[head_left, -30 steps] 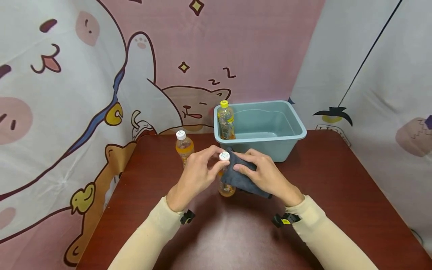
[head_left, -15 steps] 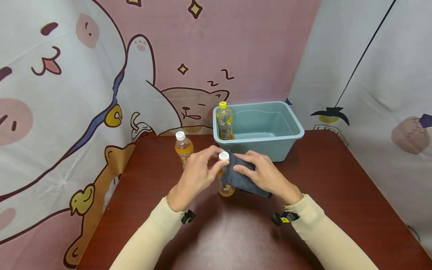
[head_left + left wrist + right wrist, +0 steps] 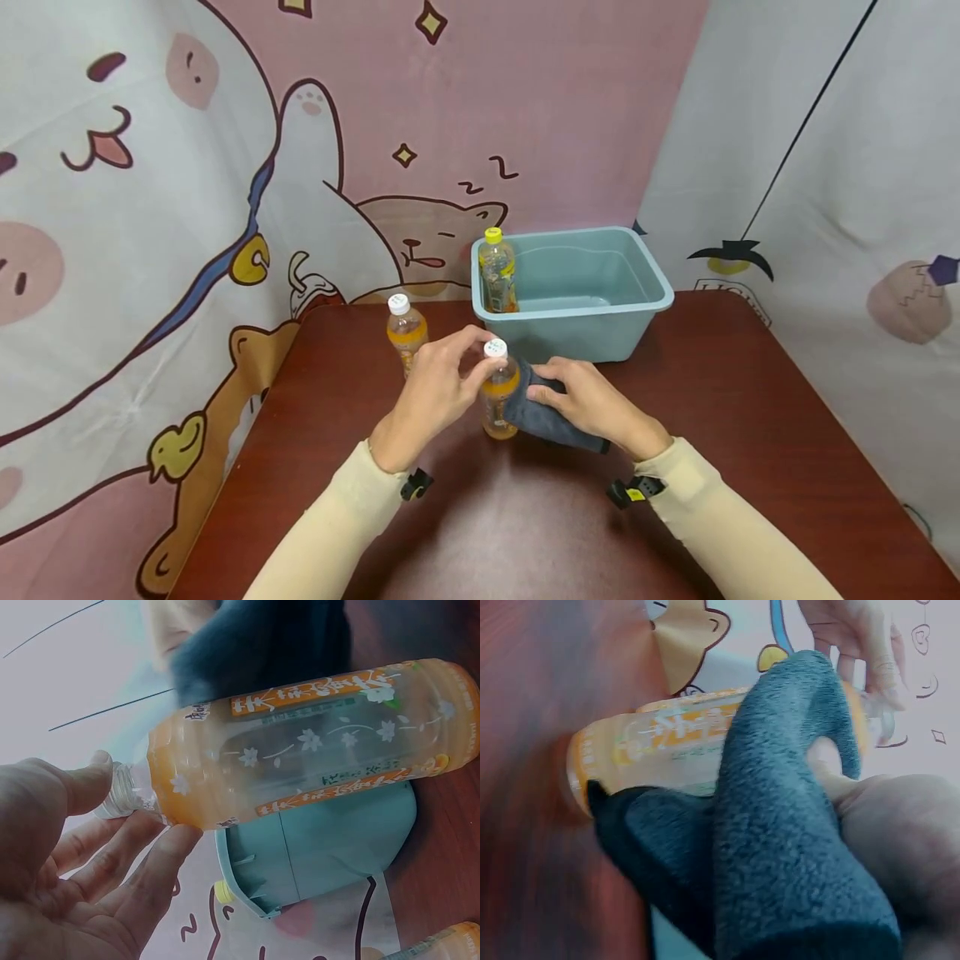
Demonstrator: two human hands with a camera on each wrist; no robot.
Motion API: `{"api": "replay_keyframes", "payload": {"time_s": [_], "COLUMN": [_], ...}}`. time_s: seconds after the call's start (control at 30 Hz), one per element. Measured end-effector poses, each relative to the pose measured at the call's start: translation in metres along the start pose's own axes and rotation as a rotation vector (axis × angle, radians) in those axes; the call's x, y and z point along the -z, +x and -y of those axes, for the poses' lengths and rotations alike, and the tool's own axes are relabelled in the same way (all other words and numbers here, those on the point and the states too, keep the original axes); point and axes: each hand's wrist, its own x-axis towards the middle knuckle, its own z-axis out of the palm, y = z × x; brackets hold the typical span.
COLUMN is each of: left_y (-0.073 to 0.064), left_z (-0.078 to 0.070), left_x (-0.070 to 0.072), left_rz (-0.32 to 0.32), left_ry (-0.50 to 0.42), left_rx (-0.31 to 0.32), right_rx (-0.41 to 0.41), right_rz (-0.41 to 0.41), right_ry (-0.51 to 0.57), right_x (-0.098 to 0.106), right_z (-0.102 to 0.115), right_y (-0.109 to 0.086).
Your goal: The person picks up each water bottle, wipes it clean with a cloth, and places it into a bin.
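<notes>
A clear bottle (image 3: pixel 501 400) with a white cap and an orange floral label stands upright on the table. My left hand (image 3: pixel 442 379) pinches it at the cap and neck between thumb and fingers, as the left wrist view also shows. In my right hand (image 3: pixel 592 400) is a dark grey cloth (image 3: pixel 555 421), gripped between thumb and fingers against the bottle's right side. The right wrist view shows the cloth (image 3: pixel 780 810) folded over and covering part of the bottle (image 3: pixel 660 750). Behind my left hand a second white-capped bottle (image 3: pixel 407 333) stands, its lower part hidden.
A blue-grey plastic bin (image 3: pixel 577 315) sits at the table's back edge. Inside its left end a yellow-capped bottle (image 3: pixel 498 275) leans upright. Beyond the brown table (image 3: pixel 337 467) hangs a cartoon-printed curtain (image 3: pixel 585 108).
My right hand has slid the cloth slightly down and right along the bottle, uncovering more of its orange upper part. The left hand keeps its pinch at the cap.
</notes>
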Motion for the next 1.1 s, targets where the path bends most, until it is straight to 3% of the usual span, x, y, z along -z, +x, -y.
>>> {"api": "replay_keyframes", "payload": {"time_s": [0.2,0.5,1.1], "left_y": [-0.004,-0.003,0.001], "left_z": [0.000,0.001,0.001], "left_x": [-0.001,-0.001,-0.001], "left_rz": [0.007,-0.006,0.007], "left_ry": [-0.012,-0.019,-0.005], "left_rx": [0.007,-0.009,-0.005], "right_rx": [-0.022,-0.102,-0.116], "right_rz": [0.132,0.236,0.232], "right_ry": [-0.040,-0.067,-0.058], "right_x": [-0.016,-0.026,-0.028], "right_z": [-0.012,-0.014,-0.019], "right_y": [-0.001,0.003,0.003]}}
